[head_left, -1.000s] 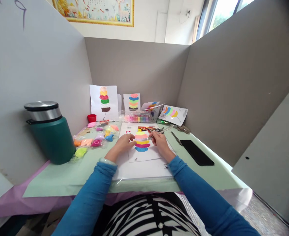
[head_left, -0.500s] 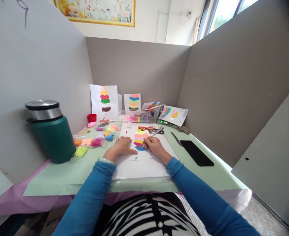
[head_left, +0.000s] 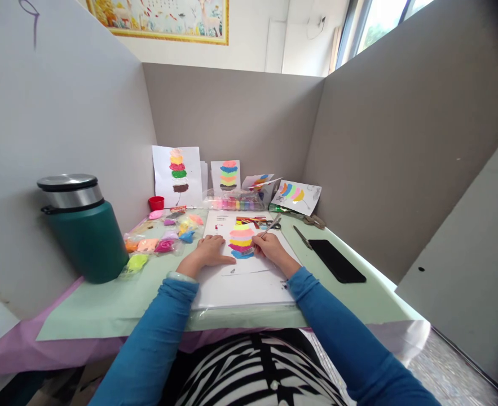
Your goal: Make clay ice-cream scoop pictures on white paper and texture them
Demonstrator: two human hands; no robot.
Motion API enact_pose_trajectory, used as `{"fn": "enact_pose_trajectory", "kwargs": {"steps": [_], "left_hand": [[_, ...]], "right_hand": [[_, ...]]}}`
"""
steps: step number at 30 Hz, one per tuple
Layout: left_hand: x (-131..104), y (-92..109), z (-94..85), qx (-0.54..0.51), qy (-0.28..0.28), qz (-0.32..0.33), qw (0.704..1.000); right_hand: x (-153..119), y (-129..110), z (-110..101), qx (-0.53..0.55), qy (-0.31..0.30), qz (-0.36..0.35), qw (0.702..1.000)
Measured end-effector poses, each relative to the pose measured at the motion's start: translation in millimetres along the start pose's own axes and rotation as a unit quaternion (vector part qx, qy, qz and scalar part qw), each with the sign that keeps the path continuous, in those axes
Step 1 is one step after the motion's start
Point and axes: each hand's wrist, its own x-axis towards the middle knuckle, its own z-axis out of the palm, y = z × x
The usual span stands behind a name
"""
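A sheet of paper lies on a larger white sheet, bearing stacked bands of colour: yellow, pink, magenta and blue among them. My left hand rests flat on the paper's left side, its fingers spread and thumb pointing at the blue band. On the right side, my right hand is closed round a silver fork-like tool, whose handle slants up to the right. The tool's tip is near the lower bands; its exact contact with them is too small to tell.
A green flask stands at the left, beside bags of coloured clay. Behind are a red cup, propped pictures and a clear case. Right of the sheets lie a pen-like tool, scissors and a black phone.
My right hand has shifted slightly up and to the right relative to the coloured bands, with the tool still in it. My left hand stays on the paper. The whole view has shifted slightly.
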Motion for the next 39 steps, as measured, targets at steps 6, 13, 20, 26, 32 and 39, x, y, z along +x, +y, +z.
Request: {"fn": "enact_pose_trajectory", "kwargs": {"steps": [6, 13, 20, 26, 32, 39], "left_hand": [[1, -1, 1.0, 0.001, -0.002, 0.002, 1.000], [-1, -1, -0.4, -0.003, -0.002, 0.000, 1.000], [0, 1, -1.2, 0.001, -0.002, -0.002, 1.000], [-1, 1, -1.2, 0.000, -0.006, -0.002, 1.000], [-1, 1, -1.0, -0.008, -0.002, 0.000, 1.000], [-3, 3, -4.1, 0.003, -0.016, -0.006, 1.000]], "right_hand": [[5, 5, -14, 0.025, -0.011, 0.027, 0.999], [-1, -2, -31, 0.035, 0.012, 0.054, 0.998], [-3, -2, -23, 0.064, 0.005, 0.003, 0.998], [-3, -1, -12, 0.050, -0.046, -0.008, 0.998], [5, 10, -22, -0.001, -0.017, 0.014, 1.000], [1, 3, -32, -0.068, 0.028, 0.053, 0.996]]}}
